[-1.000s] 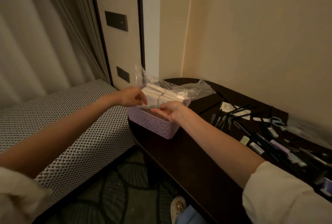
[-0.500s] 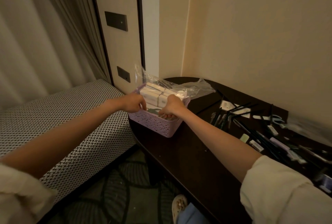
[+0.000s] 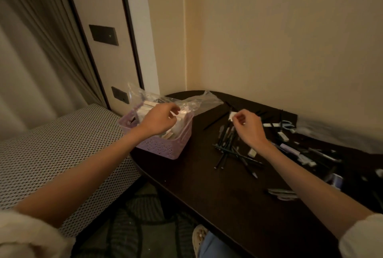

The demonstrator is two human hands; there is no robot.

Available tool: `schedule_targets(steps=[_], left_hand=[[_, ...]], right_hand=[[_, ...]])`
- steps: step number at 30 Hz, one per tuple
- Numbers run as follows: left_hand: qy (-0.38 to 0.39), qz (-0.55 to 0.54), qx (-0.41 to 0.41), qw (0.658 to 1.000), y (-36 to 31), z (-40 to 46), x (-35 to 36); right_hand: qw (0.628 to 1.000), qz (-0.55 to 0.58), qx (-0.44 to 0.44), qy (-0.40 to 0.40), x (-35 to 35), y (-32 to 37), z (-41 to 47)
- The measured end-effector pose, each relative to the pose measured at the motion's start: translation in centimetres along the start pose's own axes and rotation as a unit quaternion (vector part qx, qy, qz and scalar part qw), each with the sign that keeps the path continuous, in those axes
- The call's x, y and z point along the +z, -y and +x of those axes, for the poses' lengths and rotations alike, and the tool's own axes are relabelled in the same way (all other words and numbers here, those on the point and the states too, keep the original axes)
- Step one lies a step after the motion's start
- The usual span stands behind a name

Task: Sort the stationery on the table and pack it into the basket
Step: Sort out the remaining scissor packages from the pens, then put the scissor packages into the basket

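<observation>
At centre frame, on the left end of a dark table, sits a lilac perforated basket. Inside it: pale boxed items and a crumpled clear plastic bag spilling over the far rim onto the tabletop. Left hand hovers over the basket, fingers loosely curled; whether it pinches anything cannot be told, motion blur at the fingertips. Right hand is right of centre, above a loose heap of dark pens, fingers curled in; a small white item shows at its fingertips, but whether it is gripped or merely lies behind them is unclear. Further right on the table: small white erasers, scissors with pale blue handles, more scattered stationery, blurred toward the frame edge. Left of frame: a patterned upholstered seat and curtain. Lower centre: a pale shoe on the floor.
</observation>
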State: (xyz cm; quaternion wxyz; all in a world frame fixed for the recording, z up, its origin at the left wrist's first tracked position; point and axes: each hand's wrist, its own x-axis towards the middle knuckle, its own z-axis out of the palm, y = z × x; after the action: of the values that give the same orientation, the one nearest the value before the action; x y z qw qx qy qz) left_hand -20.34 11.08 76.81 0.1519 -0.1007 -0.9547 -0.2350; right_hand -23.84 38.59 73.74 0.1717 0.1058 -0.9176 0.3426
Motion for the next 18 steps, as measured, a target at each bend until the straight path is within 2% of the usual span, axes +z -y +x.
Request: schedule_targets(steps=[4, 11, 18], left_hand=[[-0.032, -0.006, 0.051, 0.998, -3.5, 1.8, 2.8], [0.06, -0.016, 0.1, 0.993, -9.6, 5.7, 8.7], [0.155, 0.073, 0.149, 0.974, -13.7, 9.6, 15.7]], right_hand=[[0.996, -0.079, 0.027, 0.008, -3.1, -5.3, -1.8], [0.987, -0.135, 0.078, 0.039, -7.8, -11.7, -3.7], [0.985, -0.126, 0.112, 0.047, -9.8, -16.0, -2.2]])
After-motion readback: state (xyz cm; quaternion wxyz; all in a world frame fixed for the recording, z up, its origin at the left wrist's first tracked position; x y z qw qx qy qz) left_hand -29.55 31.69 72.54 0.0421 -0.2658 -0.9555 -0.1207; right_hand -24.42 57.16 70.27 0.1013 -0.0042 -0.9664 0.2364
